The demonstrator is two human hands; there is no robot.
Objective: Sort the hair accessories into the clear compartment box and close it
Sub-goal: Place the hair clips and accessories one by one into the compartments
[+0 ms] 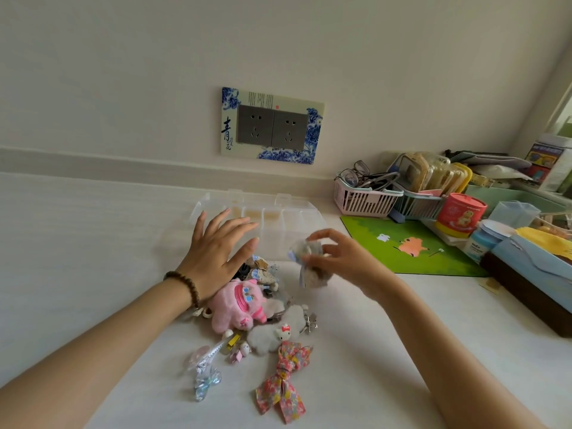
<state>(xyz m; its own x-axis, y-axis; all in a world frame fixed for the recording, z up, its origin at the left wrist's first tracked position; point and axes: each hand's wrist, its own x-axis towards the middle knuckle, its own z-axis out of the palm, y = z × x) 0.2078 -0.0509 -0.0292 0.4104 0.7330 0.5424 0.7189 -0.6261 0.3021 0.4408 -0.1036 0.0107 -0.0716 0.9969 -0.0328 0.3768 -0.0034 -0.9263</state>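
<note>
The clear compartment box [294,216] lies open on the white table near the wall. In front of it is a pile of hair accessories: a pink plush clip [238,305], a white fluffy cat clip [272,335], a floral fabric bow [284,382], a clear iridescent clip [205,370] and several small clips. My left hand [216,252] hovers with fingers spread over the pile's far left side, by the box. My right hand [337,258] is lifted above the pile and pinches a beige-and-blue fuzzy accessory [309,267].
To the right lie a green mat [411,246], a pink basket [362,199] with glasses, a red canister [461,215], a blue bottle [479,243] and a dark box [532,292] at the table's right edge. A wall socket [272,126] sits above the box.
</note>
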